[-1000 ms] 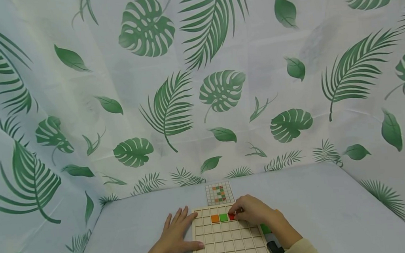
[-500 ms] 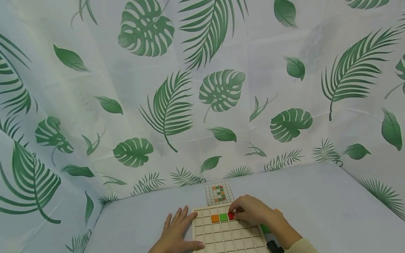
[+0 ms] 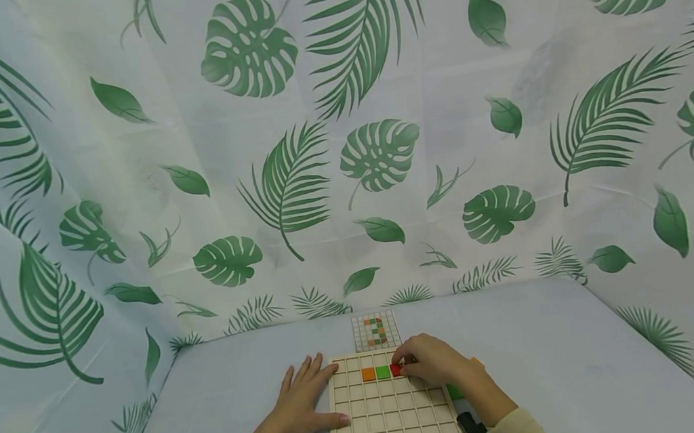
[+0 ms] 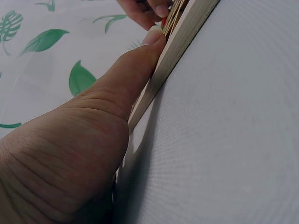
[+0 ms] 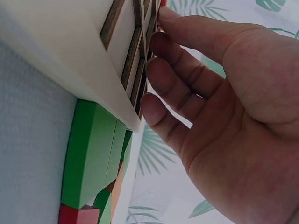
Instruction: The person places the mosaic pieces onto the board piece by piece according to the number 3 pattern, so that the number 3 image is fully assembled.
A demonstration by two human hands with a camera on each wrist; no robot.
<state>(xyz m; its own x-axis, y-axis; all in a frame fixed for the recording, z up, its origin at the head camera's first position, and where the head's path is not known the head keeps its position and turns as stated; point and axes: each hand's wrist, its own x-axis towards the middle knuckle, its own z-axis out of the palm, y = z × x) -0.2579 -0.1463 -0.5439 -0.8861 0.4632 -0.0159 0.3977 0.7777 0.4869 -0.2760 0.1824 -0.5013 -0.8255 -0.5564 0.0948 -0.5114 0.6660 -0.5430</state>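
Note:
A wooden grid board lies on the table in the head view. An orange square tile and a green square tile sit side by side in one of its upper rows. Just right of them is a red tile, partly covered by my right hand, which pinches it between thumb and fingers at its cell. In the right wrist view the other fingers are bent close over the grid. My left hand lies with spread fingers along the board's left edge, its thumb resting on the rim.
Behind the board lies a small pattern card with coloured squares. Green blocks, a red block and orange ones lie beside the board's right side, partly under my right arm. A black object shows at the right wrist. Leaf-printed cloth hangs behind.
The red tile has shifted slightly left and lies flatter in its cell than a second ago, with my right fingers still at it. My left hand stays in place.

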